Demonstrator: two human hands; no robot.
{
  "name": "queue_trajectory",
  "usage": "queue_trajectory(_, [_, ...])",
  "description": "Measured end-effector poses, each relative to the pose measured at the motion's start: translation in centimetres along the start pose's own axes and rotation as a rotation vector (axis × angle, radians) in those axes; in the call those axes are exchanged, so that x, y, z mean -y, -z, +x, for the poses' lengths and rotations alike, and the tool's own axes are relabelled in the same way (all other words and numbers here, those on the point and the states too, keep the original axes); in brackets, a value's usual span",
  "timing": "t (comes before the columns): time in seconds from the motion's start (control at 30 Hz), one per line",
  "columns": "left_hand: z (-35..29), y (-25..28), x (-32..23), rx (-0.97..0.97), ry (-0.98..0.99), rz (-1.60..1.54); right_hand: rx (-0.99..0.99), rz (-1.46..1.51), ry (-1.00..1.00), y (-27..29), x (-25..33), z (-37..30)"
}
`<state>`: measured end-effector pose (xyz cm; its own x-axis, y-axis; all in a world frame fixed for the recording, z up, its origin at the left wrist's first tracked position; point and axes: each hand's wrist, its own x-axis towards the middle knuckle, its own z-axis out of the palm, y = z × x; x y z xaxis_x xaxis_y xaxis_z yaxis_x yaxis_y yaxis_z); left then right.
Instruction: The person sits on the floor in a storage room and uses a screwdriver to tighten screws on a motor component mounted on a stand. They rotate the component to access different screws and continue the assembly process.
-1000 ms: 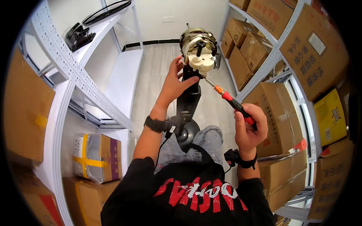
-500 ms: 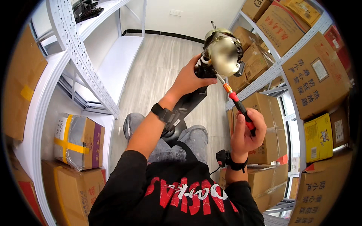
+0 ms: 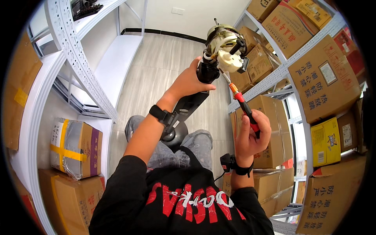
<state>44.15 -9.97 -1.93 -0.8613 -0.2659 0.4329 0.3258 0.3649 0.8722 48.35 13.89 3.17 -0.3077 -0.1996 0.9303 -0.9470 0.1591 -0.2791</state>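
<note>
The left hand (image 3: 190,83) is gripping the black neck of a stripped fan motor assembly (image 3: 225,49), fingers wrapped around the dark housing just below the motor, so the bare motor (metal windings at the top, a cream plastic gearbox below, a thin shaft sticking out of the top) is being held up in front of the person, above the lap. The black stand part (image 3: 184,113) is running down from the hand toward the knees, ending in a round dark base between the thighs.

The right hand (image 3: 250,135) is clenching the handle of a red-and-black screwdriver (image 3: 243,107), its orange collar and metal shank pointing up and to the left, with the tip sitting at the underside of the cream gearbox. A black wristband is showing on each wrist.

On the right, metal shelving (image 3: 282,70) is carrying closed cardboard boxes (image 3: 321,82) on every level, plus a yellow box (image 3: 327,143) lower down; what is inside them cannot be seen. On the left, white shelving (image 3: 74,58) is standing with a taped box (image 3: 76,147) below it, wrapped in grey film and yellow tape, also shut.
</note>
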Motion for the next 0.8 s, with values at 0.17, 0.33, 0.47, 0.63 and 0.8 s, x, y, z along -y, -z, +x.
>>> queue_trajectory(0.17, [0.0,-1.3,-0.2,0.005,0.089,0.14,-0.023,-0.055,-0.032,-0.4,-0.1,0.2])
queue_trajectory(0.33, [0.0,-3.3,-1.4,-0.13,0.151,0.293,-0.081,-0.114,-0.055,0.0,-1.0,0.0])
queue_trajectory(0.47, [0.1,-3.5,-1.1,-0.16,0.158,0.262,-0.103,-0.106,-0.083,0.1,-1.5,-0.1])
queue_trajectory(0.63, [-1.1,-3.1,-0.9,-0.223,0.086,0.232,-0.112,-0.063,-0.082,-0.5,-1.9,-0.3])
queue_trajectory(0.8, [-0.7,-2.7,-0.2,-0.21,0.077,0.221,-0.107,0.005,-0.069,-0.9,-1.6,-0.3])
